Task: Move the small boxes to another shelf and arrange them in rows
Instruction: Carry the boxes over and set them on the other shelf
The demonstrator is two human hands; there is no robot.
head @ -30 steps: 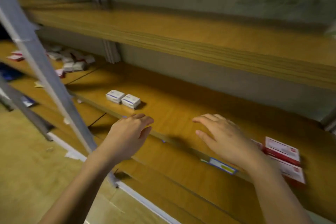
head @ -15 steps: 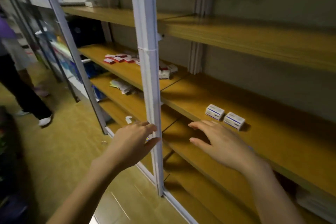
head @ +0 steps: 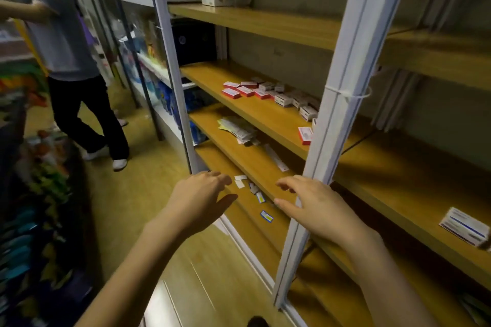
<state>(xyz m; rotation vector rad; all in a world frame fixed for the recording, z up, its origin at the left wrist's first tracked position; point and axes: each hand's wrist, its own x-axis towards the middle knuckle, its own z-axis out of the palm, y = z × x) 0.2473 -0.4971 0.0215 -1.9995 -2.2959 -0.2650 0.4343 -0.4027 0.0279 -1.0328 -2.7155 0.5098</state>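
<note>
The wooden shelving rack filled the right of my feed, boards running away into the corner, and the yellow floor took the lower left. Over there another person in a grey top and dark trousers stood reaching into a farther rack.

A white upright cut straight down the middle of my view, splitting the rack into two bays.

And the hands: both out in front, palms down, both carrying nothing. My left hand hung over the floor just short of the low shelf edge, fingers loosely spread and a little curved. My right hand sat in front of the upright at the next shelf's front edge, fingers wide, thumb out to the side. Whether it touched the post or the board, I could not tell.

The small boxes lay well apart from both hands, up on the middle shelf of the left bay. Red-and-white ones ran in loose rows on the left, white ones bunched toward the upright. One red-edged box lay alone near the front edge, just beside the post. In the right bay, a blue-striped white box sat near the front edge.

Below the boxes was a heap of leaflets. Smallest of all were a few blue-bordered labels scattered on the low board between my hands.
</note>
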